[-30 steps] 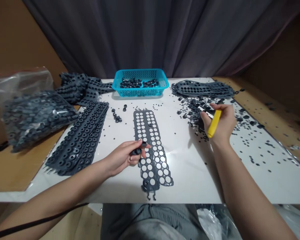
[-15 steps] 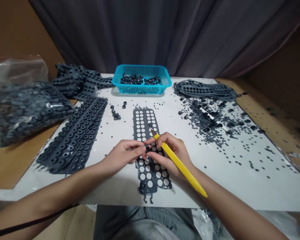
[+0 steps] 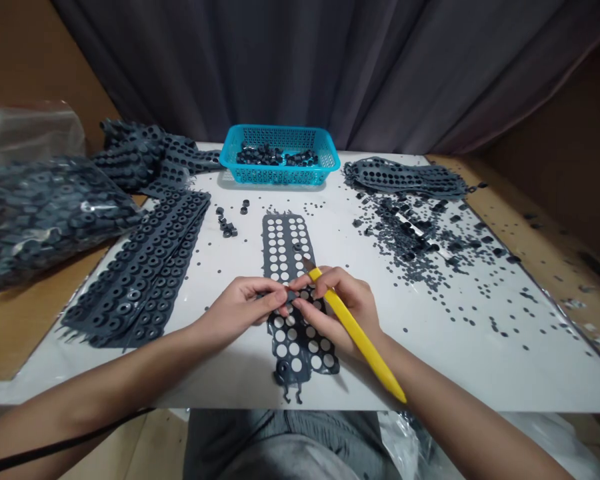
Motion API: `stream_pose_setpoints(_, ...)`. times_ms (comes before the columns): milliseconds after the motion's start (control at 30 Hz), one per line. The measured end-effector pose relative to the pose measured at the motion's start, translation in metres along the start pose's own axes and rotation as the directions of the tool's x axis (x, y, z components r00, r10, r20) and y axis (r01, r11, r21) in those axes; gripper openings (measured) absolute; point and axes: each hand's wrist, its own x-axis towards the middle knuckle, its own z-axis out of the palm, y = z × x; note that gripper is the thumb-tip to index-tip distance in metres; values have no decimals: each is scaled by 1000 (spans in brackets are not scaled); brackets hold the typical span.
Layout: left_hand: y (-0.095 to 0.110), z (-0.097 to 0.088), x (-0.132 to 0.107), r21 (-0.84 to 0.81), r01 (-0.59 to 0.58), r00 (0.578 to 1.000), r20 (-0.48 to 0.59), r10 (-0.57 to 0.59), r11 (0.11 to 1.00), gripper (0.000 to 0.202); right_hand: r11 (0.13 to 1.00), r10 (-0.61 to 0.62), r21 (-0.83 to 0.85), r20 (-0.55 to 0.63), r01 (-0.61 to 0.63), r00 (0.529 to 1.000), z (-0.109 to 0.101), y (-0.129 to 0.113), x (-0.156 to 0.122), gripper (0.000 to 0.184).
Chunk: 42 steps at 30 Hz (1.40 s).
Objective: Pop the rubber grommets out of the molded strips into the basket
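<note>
Left hand (image 3: 237, 308) unchanged, teal basket (image 3: 280, 177) of grommets (image 3: 259, 155)

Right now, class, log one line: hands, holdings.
left hand: pinching small dark piece | right hand: gripping yellow-handled knife | over punched grey sheet

Matt grey rubber sheet (image 3: 286, 379) and a smooth yellow plastic knife handle (image 3: 360, 340) are seen on a glossy white tabletop (image 3: 430, 363), with a turquoise plastic basket (image 3: 280, 176) and a dark cloth curtain (image 3: 230, 60) behind.

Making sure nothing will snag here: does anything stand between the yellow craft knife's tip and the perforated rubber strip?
Nothing visible does: the yellow craft knife, held in the right hand, has its tip directly over the perforated rubber strip.
</note>
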Motion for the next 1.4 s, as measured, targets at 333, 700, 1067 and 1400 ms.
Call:
stream_pose_setpoints(333, -1, 3, 2, -95, 54, 998, 48, -50, 994, 32, 899, -324, -294, 52, 325, 944, 0, 5, -2, 24)
stream_pose_setpoints(700, 2, 8, -1, -281, 114, 993, 60, -102, 953, 32, 998, 54, 31, -192, -49, 980, 11, -8, -6, 24)
stream_pose_setpoints(1067, 5, 6, -1, -473, 136, 990, 37, -135, 870, 29, 916, 314, 333, -250, -224, 916, 2, -4, 5, 20)
stream_pose_setpoints(1400, 4, 7, 0, -379, 125, 991, -1, -135, 917, 34, 973, 223, 20, -337, -230, 915, -13, 7, 13, 23)
